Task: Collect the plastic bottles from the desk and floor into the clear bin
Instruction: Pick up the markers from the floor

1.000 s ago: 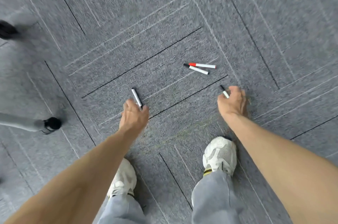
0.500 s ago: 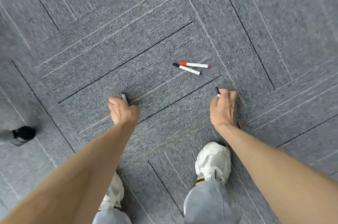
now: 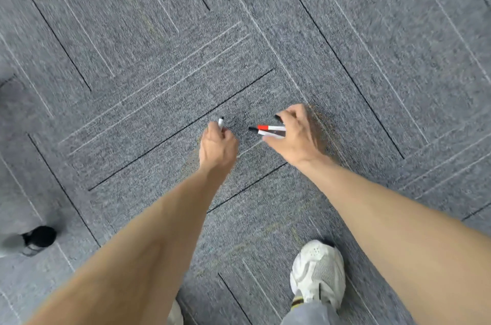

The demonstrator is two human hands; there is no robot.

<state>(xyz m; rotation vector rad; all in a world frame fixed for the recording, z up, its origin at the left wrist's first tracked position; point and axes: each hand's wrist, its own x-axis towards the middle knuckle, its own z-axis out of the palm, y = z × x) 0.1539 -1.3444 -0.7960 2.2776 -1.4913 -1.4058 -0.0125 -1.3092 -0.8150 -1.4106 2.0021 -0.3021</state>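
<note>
No plastic bottle or clear bin shows in the head view, only grey carpet floor. My left hand (image 3: 218,145) grips a white marker (image 3: 221,122) whose black tip sticks out above the fist. My right hand (image 3: 293,136) holds another marker, its black tip (image 3: 278,117) poking out by the fingers. That hand's thumb and fingers reach around two markers lying on the carpet: a red-capped marker (image 3: 271,127) and a black-capped marker (image 3: 261,132) just below it. The hands are a short gap apart.
A black chair caster (image 3: 41,237) on a grey leg stands at the left edge. My right foot in a white shoe (image 3: 318,271) stands on the carpet (image 3: 372,59) at the bottom right, and the other shoe peeks in at the bottom edge.
Both hands have moved forward and closer together, each still holding its marker. My right hand now reaches the red-capped and black-capped markers, which earlier lay apart from it.
</note>
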